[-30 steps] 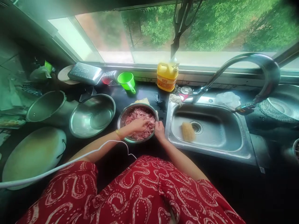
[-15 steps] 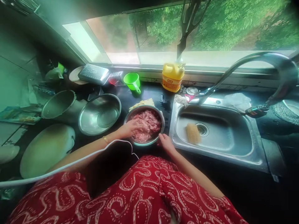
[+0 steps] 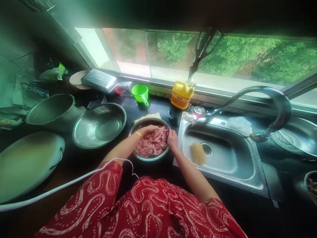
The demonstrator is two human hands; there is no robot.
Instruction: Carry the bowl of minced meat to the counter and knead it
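Note:
A steel bowl on the dark counter holds pink minced meat. My left hand reaches into its far side, with the fingers curled into the meat and their tips hidden. At the bowl's right edge, my right hand is closed on the rim. A bracelet circles my left wrist. Behind the bowl, a pale yellowish folded cloth or sheet sticks out partly from under it.
To the left stand a wide steel basin, a deep pot and a large pale round lid or board. A green cup and yellow jug are behind. Right is a sink with a sponge-like block. A white cable crosses my left arm.
My left hand has moved from the left of the bowl to its far side, deeper into the meat. My right hand has shifted up along the rim. The view has tilted and turned slightly.

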